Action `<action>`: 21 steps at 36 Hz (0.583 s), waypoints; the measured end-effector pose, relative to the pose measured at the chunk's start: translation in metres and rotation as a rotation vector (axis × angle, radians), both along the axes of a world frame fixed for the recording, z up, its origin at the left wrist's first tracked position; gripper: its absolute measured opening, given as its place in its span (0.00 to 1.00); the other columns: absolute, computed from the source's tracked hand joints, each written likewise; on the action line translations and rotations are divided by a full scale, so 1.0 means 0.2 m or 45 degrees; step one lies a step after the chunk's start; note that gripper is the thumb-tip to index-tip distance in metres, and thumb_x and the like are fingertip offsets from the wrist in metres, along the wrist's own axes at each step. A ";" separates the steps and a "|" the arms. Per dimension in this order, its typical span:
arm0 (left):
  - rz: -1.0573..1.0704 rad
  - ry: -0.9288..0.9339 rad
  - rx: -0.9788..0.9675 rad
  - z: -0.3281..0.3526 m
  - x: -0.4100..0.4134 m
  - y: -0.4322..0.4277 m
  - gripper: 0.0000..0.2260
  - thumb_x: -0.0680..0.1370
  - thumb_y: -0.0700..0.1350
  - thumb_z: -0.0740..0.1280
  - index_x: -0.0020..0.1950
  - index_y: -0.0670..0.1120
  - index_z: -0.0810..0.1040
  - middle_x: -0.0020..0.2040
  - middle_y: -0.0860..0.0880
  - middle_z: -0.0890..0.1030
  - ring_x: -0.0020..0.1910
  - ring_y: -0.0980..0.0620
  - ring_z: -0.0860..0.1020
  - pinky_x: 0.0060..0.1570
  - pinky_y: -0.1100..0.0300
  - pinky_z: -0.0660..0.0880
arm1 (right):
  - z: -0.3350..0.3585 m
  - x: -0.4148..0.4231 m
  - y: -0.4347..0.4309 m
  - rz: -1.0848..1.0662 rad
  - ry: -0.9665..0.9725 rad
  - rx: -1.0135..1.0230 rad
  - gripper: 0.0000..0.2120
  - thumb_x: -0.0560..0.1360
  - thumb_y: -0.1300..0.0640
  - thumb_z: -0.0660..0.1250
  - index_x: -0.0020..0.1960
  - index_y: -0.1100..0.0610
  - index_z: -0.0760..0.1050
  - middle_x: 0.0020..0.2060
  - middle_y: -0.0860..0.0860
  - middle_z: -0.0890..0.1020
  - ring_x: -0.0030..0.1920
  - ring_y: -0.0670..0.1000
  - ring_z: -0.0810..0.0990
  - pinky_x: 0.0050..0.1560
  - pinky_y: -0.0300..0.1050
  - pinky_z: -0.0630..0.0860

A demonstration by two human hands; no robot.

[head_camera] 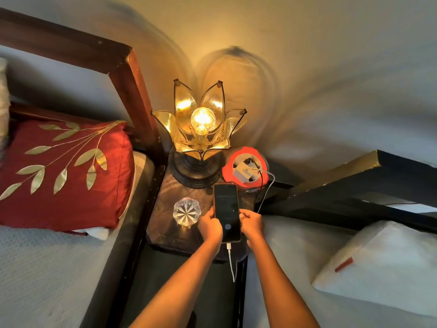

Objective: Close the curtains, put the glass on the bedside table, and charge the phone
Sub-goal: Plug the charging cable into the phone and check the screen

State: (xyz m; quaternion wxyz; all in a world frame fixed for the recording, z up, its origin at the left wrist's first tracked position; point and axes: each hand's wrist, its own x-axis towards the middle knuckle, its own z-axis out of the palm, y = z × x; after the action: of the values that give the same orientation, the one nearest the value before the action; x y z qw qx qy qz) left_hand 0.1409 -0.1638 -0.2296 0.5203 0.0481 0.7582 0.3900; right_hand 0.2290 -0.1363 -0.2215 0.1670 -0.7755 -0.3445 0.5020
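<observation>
Glossy phone point(226, 210); cut-glass tumbler point(186, 211); table point(165, 223) seemingly wood.

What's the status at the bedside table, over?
Left hand and right hand grip the phone, cable plugged in. Glass stands on the table, left of it. Lamp behind, nothing blocking.

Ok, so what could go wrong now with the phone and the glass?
The glass sits right beside the left hand, so a careless pull back might knock it over. The white cable hangs in a loop off the near edge of the table; snagging it could tug the phone off.
</observation>
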 end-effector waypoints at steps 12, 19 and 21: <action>-0.084 0.153 -0.054 -0.06 -0.01 -0.06 0.17 0.79 0.35 0.56 0.64 0.46 0.76 0.61 0.44 0.78 0.59 0.43 0.76 0.59 0.47 0.75 | -0.06 -0.02 -0.01 0.105 -0.067 0.016 0.12 0.77 0.65 0.60 0.56 0.62 0.79 0.55 0.56 0.82 0.56 0.56 0.79 0.55 0.48 0.77; -0.233 0.182 0.029 -0.08 -0.01 -0.07 0.21 0.78 0.34 0.55 0.69 0.47 0.70 0.63 0.43 0.74 0.62 0.43 0.74 0.61 0.46 0.74 | -0.08 -0.04 0.02 0.134 -0.158 0.054 0.11 0.76 0.65 0.62 0.56 0.63 0.80 0.54 0.58 0.83 0.55 0.57 0.80 0.57 0.50 0.78; -0.263 0.204 0.017 -0.08 -0.01 -0.08 0.25 0.76 0.31 0.55 0.71 0.45 0.67 0.65 0.41 0.72 0.65 0.43 0.71 0.65 0.47 0.71 | -0.08 -0.06 0.03 0.140 -0.224 0.079 0.11 0.76 0.66 0.63 0.54 0.63 0.81 0.52 0.58 0.83 0.55 0.57 0.80 0.57 0.46 0.76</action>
State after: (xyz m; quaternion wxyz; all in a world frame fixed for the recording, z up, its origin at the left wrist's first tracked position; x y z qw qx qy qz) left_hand 0.1396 -0.1796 -0.2465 0.4950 0.1604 0.7859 0.3342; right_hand 0.2167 -0.1308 -0.2370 0.1322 -0.7908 -0.4153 0.4297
